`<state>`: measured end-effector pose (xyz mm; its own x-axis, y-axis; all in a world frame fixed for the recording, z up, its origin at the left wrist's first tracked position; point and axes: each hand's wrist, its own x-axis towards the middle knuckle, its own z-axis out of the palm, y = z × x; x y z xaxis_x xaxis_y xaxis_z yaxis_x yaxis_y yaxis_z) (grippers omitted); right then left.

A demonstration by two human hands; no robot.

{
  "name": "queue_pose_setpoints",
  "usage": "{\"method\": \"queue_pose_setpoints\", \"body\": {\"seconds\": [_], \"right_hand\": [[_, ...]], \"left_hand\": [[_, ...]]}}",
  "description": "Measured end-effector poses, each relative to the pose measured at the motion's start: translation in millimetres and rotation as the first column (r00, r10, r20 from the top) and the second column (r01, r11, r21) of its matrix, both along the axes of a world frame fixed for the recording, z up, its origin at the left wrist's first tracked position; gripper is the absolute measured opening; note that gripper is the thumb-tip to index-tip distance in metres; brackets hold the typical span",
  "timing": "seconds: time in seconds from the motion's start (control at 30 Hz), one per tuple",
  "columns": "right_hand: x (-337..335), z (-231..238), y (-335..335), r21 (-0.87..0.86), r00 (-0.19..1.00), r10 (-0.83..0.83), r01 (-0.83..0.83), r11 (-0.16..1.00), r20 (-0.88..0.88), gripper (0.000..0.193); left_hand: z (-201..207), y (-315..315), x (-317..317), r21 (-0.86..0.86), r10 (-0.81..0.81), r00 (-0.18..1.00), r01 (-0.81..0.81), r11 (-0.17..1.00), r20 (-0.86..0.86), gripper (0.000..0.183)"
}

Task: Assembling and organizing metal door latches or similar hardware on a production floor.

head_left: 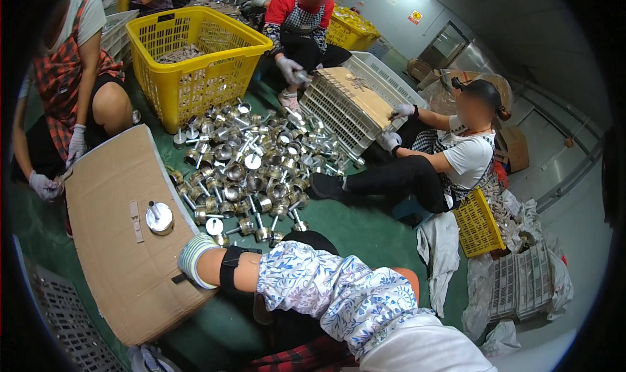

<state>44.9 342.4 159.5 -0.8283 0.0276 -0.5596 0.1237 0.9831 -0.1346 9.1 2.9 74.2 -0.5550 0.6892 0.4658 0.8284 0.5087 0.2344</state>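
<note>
A shiny round metal part with a short stem stands on the flat sheet of cardboard, toward its far right edge. Just beside it, nearer the wearer, a gloved hand rests at the cardboard's right edge. Only the striped glove cuff and a black wrist strap show clearly; the fingers are hidden behind the wrist, so I cannot tell whether that hand is open or closed, nor which of the two hands it is. A floral sleeve covers the forearm behind it. No second hand of the wearer shows.

Past the cardboard, a heap of similar metal parts lies spread on the green floor, reaching almost to the cardboard's edge. Behind the heap stands a big yellow basket with more metal pieces inside. To the right, a seated person tilts a white crate toward the heap with both gloved hands. Another person in red sits behind the crate, and a third person in a checked apron crouches at the cardboard's left side, gloved hands low. A small yellow basket sits farther right.
</note>
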Motion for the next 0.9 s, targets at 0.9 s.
{"method": "queue_pose_setpoints", "body": {"seconds": [0.9], "right_hand": [[-1,-9,0,0.030,1.000,-0.008,0.007,1.000,0.009,0.029]], "left_hand": [[-9,2,-7,0.038,-0.123,0.992,0.121,0.992,0.032,0.035]]}}
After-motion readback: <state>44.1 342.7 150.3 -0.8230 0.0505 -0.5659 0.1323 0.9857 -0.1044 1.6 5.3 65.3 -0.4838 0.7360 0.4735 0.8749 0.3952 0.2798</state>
